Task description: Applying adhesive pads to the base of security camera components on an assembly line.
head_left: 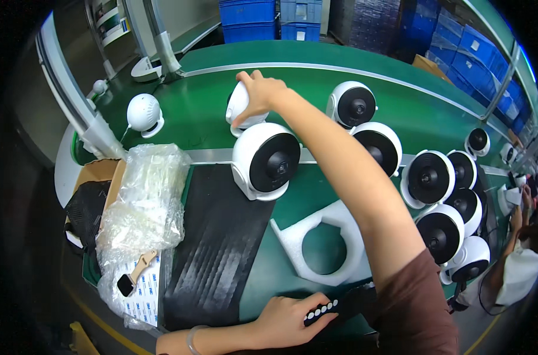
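My right hand (260, 94) reaches far across to the green conveyor, fingers curled round the top and side of a white round camera (238, 102). That camera stands behind a larger-looking white camera with a black front (275, 164), which sits upright at the edge of a black mat (215, 248). Close to my body, my left hand (289, 322) pinches the end of a black strip with a row of white round dots (321, 312). The strip's far end runs under my right sleeve. Beside it lies a white foam piece with a round hole (292, 242).
Several white cameras with black fronts (427, 177) crowd the right side; another white camera (144, 112) stands at the far left. Bubble wrap (147, 201), a cardboard box (97, 174) and a watch (135, 275) are at left. Blue crates (248, 21) stack behind; a co-worker (520, 260) is at right.
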Motion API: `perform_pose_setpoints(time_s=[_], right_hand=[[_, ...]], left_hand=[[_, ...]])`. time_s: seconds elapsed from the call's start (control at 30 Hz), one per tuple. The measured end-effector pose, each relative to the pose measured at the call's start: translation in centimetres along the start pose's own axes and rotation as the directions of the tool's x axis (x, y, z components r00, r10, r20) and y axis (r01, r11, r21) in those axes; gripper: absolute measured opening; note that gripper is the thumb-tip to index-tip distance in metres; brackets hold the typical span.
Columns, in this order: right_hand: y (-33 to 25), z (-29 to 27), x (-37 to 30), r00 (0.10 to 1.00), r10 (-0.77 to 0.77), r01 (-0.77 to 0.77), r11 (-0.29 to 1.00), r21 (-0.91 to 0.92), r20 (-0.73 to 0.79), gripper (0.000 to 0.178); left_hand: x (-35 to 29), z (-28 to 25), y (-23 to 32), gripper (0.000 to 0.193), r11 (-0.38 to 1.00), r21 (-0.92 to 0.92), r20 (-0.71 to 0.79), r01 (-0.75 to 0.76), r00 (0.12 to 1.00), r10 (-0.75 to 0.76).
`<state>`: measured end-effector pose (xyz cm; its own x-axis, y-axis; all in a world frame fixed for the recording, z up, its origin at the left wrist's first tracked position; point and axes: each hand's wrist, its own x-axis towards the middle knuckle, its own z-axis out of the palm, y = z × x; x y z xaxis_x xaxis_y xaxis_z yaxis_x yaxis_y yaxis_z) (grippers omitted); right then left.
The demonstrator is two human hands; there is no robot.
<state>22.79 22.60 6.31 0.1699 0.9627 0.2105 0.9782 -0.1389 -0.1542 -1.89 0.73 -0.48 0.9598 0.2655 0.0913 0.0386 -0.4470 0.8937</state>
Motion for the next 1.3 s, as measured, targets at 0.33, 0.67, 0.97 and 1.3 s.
perform_pose_setpoints(time_s=[0.33, 0.67, 0.97, 1.3], right_hand=[[3.8, -8.1, -4.1, 0.885, 0.174, 0.02, 0.912, 0.409, -0.432, 0.105], [2.3, -10.7, -19.2, 0.985, 0.082, -0.175, 0.491, 0.854, 0.154, 0.081], [1.2, -4.1, -25.8, 0.873, 0.259, -0.454, 0.743, 0.492, 0.414, 0.071], [-1.8, -5.9, -30.2, 0.985, -0.018, -0.078, 0.842, 0.534, 0.171, 0.097]], left_hand=[[0.1, -0.8, -0.5, 0.021, 0.992, -0.008, 0.016, 0.127, 0.992, -0.127], [-0.1, -0.7, 0.1, 0.016, 0.994, 0.075, -0.042, -0.075, 0.996, 0.079], [0.0, 0.0, -0.2, 0.017, 0.988, 0.052, -0.015, -0.146, 0.989, 0.147], [0.1, -0.4, -0.3, 0.019, 0.997, 0.037, -0.033, -0.072, 0.997, 0.073]])
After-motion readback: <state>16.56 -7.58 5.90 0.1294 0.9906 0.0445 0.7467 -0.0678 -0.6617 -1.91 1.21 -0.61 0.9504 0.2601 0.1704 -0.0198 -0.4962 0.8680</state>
